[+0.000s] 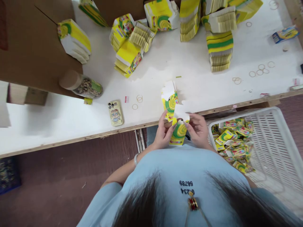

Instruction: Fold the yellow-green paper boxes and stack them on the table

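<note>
A small yellow and green carton (178,134) with a white flap stands out over the table's front edge, close to my body. My left hand (163,134) grips its left side, the thumb on the printed face. On the opposite side, my right hand (198,129) pinches it near the white flap. Just beyond, a few more cartons of the same print (169,97) lie on the white table, partly covered by the held one. Whether the held carton is flat or opened out, I cannot tell.
Bundles of flat cartons (219,50) line the table's back. Rubber bands (259,72), a phone (115,113) and a jar (87,86) lie on the tabletop; a large cardboard box (35,47) stands at left. To my right, a white plastic basket (274,138) contains several cartons.
</note>
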A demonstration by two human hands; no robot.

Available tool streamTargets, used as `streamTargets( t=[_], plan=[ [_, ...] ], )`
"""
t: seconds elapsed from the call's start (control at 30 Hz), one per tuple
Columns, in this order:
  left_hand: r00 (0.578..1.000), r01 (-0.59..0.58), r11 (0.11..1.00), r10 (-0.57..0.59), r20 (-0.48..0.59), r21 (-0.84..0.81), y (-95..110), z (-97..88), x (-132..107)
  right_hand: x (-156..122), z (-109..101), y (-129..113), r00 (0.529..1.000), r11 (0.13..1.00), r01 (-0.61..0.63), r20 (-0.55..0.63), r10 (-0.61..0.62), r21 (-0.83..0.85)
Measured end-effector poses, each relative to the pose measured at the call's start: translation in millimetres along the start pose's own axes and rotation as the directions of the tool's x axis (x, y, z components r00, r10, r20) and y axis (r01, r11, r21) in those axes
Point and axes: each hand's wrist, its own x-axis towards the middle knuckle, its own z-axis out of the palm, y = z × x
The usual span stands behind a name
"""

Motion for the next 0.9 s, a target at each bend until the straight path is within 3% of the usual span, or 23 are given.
streamTargets(
  t=[0.17,0.3,0.47,0.53,0.7,0.8,0.9],
  plan=[
    [0.999,-0.015,0.988,0.008,0.049,0.156,0,-13.0,-1,2,-11,-9,0.986,0.999,-0.011,0.163,0.018,-0.045],
    [0.993,-0.118,0.934,0.101,0.067,0.339,8,-16.1,10,6,-9,-15,0.98,0.988,-0.027,0.189,0.056,-0.153],
    [0.978,-0.209,0.852,0.195,0.079,0.481,11,-13.5,14,10,-8,-16,0.978,0.919,0.143,0.193,-0.075,-0.366],
    [0.977,-0.209,0.859,0.204,0.062,0.467,7,-12.2,12,10,-8,-14,0.976,0.918,0.172,0.184,-0.112,-0.357],
    [0.983,-0.173,0.953,0.182,-0.014,0.247,-8,-9.0,8,7,-8,-9,0.993,0.995,0.074,0.1,-0.067,-0.066],
    [0.982,-0.184,0.971,0.177,0.06,0.155,-10,-10.0,6,7,-16,-8,0.965,0.967,0.218,0.177,-0.193,-0.13],
    [0.974,-0.203,0.955,0.175,0.141,0.218,-6,-13.2,4,9,-26,-10,0.91,0.907,0.36,0.296,-0.29,-0.218]
  ],
)
